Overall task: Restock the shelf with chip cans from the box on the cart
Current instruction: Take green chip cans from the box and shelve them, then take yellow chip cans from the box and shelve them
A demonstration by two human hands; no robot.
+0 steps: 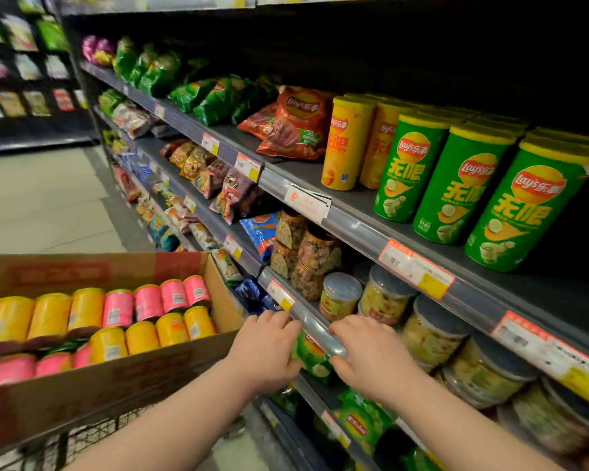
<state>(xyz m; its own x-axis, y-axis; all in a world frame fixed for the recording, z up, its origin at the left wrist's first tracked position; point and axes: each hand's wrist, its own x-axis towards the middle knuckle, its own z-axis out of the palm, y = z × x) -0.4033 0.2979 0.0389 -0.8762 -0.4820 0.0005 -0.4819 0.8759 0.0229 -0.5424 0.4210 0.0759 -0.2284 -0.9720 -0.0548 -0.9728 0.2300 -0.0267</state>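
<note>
Along the right side of the aisle runs a dark shelving unit (pixel 463 266) stacked with snacks on several levels. Its upper shelf carries upright green chip cans (pixel 456 185) with yellow lids at the front, upright yellow chip cans (pixel 346 144) just to their left, and a red chip bag (pixel 296 127) lying beyond those. The level below holds clear lidded jars (pixel 432 331) packed close together. To the left, a large open cardboard box (pixel 170 365) sits on a wire cart (pixel 82 433), of which only part of the mesh shows at the bottom edge. Inside the box, cans lie on their sides in rows: yellow cans (pixel 48 316) and pink cans (pixel 148 302), some stacked on others. Both bare forearms reach from the bottom of the view toward the front edge of the jar shelf. The left hand (pixel 266 351) and the right hand (pixel 371 358) each curl their fingers round a green Lay's package (pixel 312 355) from either side, gripping it between them just under the clear price rail (pixel 317 329). That rail hides the top of the package, so I cannot tell whether it is a can or a bag. Orange and yellow price tags (pixel 415 268) are clipped along the shelf edges.
</note>
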